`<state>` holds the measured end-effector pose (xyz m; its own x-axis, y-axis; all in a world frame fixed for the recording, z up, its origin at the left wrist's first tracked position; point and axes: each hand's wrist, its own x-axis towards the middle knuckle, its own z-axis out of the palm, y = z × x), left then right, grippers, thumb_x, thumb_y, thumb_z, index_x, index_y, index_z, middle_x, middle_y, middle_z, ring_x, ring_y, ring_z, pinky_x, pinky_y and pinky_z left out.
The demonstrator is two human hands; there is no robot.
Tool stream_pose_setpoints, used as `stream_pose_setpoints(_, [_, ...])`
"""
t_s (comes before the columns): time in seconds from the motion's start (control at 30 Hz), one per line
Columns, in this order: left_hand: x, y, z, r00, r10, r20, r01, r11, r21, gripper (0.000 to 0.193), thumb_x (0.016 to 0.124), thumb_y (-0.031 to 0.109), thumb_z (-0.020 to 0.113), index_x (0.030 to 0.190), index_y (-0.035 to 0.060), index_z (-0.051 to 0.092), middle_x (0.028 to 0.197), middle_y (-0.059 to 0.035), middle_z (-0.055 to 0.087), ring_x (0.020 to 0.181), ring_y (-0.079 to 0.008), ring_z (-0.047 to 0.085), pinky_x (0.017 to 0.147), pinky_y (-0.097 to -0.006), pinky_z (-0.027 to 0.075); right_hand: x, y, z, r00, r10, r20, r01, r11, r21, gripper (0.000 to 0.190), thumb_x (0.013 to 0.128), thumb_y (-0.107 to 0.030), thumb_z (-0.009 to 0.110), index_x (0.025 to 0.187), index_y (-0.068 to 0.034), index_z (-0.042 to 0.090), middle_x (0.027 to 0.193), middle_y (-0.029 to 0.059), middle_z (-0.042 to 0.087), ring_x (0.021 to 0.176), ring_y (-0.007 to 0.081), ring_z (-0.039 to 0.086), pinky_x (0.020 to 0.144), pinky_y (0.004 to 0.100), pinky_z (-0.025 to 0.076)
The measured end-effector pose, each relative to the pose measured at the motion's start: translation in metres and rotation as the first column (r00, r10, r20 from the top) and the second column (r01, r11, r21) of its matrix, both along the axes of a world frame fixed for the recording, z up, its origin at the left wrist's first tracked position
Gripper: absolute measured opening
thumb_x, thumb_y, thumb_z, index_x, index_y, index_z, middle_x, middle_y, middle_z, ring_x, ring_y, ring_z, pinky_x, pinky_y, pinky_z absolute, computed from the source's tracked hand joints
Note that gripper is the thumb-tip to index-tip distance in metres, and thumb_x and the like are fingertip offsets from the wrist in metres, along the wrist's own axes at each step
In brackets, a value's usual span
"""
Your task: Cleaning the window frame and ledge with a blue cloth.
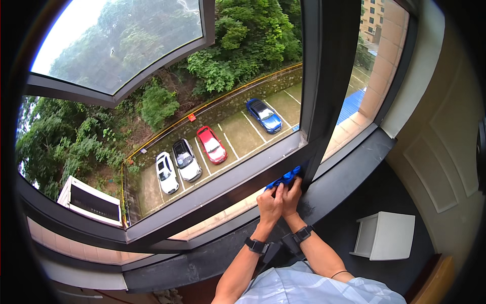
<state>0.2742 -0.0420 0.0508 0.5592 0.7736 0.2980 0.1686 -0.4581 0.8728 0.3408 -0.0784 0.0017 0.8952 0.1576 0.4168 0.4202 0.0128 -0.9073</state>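
Both of my hands meet at the lower part of a dark window frame (pixel 243 184), near its corner with the upright post. A bunched blue cloth (pixel 284 178) is gripped between them and lies against the frame. My left hand (pixel 270 203) has its fingers closed on the cloth's near side. Beside it, touching it, my right hand (pixel 291 195) pinches the cloth further right. Black straps with small devices sit on both wrists. Part of the cloth is hidden behind the fingers.
Below the frame runs a dark stone windowsill (pixel 341 178). A white stool (pixel 393 235) stands at the right. An outward-tilted window sash (pixel 163 60) hangs at upper left above the opening. Parked cars (pixel 212 144) and trees lie far below outside. A wooden edge (pixel 433 281) shows at lower right.
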Motion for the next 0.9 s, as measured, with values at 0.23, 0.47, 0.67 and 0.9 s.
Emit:
stream_pose_setpoints(0.23, [-0.053,0.022,-0.027,0.969,0.095,-0.229,-0.125,0.985,-0.12,0.034,0.096,0.026,0.068,0.085,-0.0053,0.073,0.069,-0.0188,0.07,0.063,-0.0143,0.065,0.061,-0.0354,0.05,-0.039,0.007,-0.013,0.979,0.149,-0.137,-0.154,0.988,-0.022,0.029,0.088,-0.01,0.06,0.115,0.0,0.054,0.093,0.0232,0.068,0.089,0.0456,0.066,0.079,0.0463,0.052])
stream_pose_setpoints(0.47, [0.012,0.007,0.056,0.962,0.085,0.259,-0.153,0.955,0.254,0.012,0.089,0.01,0.073,0.086,-0.0016,0.075,0.072,-0.0129,0.073,0.066,-0.0212,0.072,0.058,-0.0322,0.051,0.013,-0.007,0.075,0.994,0.098,-0.047,-0.091,0.986,0.14,0.028,0.083,0.003,0.056,0.111,0.004,0.056,0.081,0.0132,0.068,0.071,0.0183,0.065,0.067,0.0322,0.053])
stream_pose_setpoints(0.67, [-0.057,0.025,0.046,0.917,0.26,0.303,-0.318,0.935,0.159,0.006,0.086,0.002,0.073,0.09,-0.0017,0.074,0.074,-0.0102,0.074,0.074,-0.0179,0.073,0.062,-0.0308,0.055,-0.046,0.022,0.104,0.969,0.216,0.119,-0.236,0.953,0.189,0.025,0.082,0.008,0.053,0.107,0.006,0.057,0.077,0.0103,0.069,0.066,0.0153,0.065,0.061,0.0278,0.051])
stream_pose_setpoints(0.9, [-0.145,0.047,0.04,0.699,0.598,0.393,-0.667,0.742,0.057,0.004,0.085,-0.005,0.064,0.085,-0.005,0.067,0.073,-0.009,0.071,0.068,-0.0133,0.067,0.056,-0.0278,0.052,-0.14,0.055,0.087,0.8,0.593,0.086,-0.586,0.745,0.32,0.016,0.091,0.004,0.065,0.107,0.005,0.063,0.082,0.0091,0.072,0.069,0.0137,0.068,0.064,0.0281,0.055])
